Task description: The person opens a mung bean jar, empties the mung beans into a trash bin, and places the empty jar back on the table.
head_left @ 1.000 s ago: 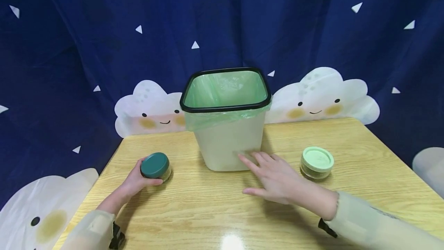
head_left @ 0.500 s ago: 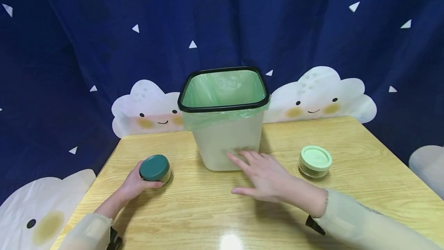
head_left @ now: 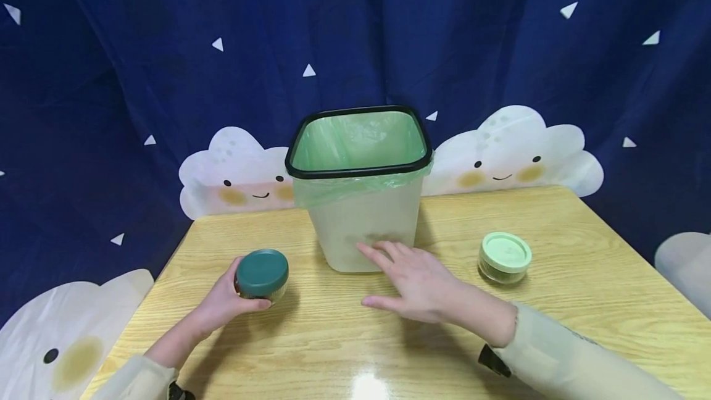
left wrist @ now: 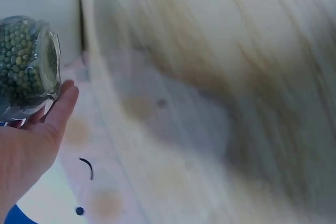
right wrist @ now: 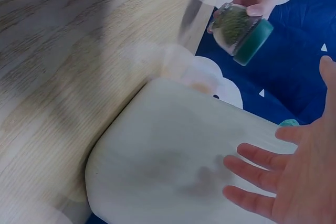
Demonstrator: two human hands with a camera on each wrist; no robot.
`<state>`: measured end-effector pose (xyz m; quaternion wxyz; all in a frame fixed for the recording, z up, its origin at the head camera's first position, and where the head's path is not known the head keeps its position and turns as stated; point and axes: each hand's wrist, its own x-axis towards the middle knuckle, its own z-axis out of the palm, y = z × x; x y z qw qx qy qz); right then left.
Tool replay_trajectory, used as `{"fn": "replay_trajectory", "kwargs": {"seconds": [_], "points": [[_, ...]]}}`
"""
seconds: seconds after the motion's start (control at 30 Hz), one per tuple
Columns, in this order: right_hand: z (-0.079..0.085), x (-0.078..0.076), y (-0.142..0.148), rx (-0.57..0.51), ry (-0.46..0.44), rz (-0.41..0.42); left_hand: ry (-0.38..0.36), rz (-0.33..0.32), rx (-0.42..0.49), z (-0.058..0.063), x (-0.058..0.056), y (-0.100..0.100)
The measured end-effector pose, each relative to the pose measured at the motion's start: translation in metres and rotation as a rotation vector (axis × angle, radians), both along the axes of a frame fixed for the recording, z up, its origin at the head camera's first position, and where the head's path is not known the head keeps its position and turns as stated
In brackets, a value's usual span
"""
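Note:
My left hand (head_left: 224, 301) grips a clear jar with a dark teal lid (head_left: 262, 271), thumb on the near side. Small green beans fill the jar (left wrist: 21, 59), as the left wrist view shows. In the right wrist view the jar (right wrist: 236, 30) hangs above the tabletop. My right hand (head_left: 416, 286), its fingers spread and holding nothing, hovers before a whitish bin (head_left: 363, 227) with a black rim and a green liner bag. Whether its fingertips touch the bin I cannot tell. A second clear jar with a light green lid (head_left: 504, 255) stands right of that hand.
The wooden table (head_left: 311, 350) carries the bin near its back edge, in the middle. Behind it hangs a dark blue curtain (head_left: 255, 11) with white triangles and smiling clouds.
My left hand has raised the teal-lidded jar off the table and shifted it slightly right. The right hand has moved left along the bin's front, fingers still spread.

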<state>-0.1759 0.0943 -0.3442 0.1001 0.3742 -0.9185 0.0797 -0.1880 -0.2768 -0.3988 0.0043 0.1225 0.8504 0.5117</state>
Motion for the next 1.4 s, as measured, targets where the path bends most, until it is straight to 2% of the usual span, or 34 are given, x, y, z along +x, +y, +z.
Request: {"fn": "replay_trajectory", "kwargs": {"seconds": [0.3, 0.53, 0.73, 0.93, 1.17, 1.4], "points": [[0.005, -0.006, -0.008, -0.06, -0.018, 0.013, 0.034, -0.094, 0.005, 0.016, 0.017, 0.015], [0.009, -0.008, -0.019, -0.081, -0.052, 0.025, 0.081, -0.179, 0.025, 0.027, 0.023, 0.026], [0.015, -0.006, -0.026, -0.091, -0.073, 0.04, 0.087, -0.241, 0.041, 0.037, 0.028, 0.036], [0.019, -0.004, -0.029, -0.105, -0.115, 0.047, 0.08, -0.27, 0.012, 0.046, 0.031, 0.045], [0.022, -0.004, -0.031, -0.123, -0.133, 0.05, 0.034, -0.32, 0.06, 0.054, 0.029, 0.051], [0.029, -0.004, -0.036, -0.155, -0.177, 0.069, 0.015, -0.321, 0.042, 0.062, 0.028, 0.057]]}}
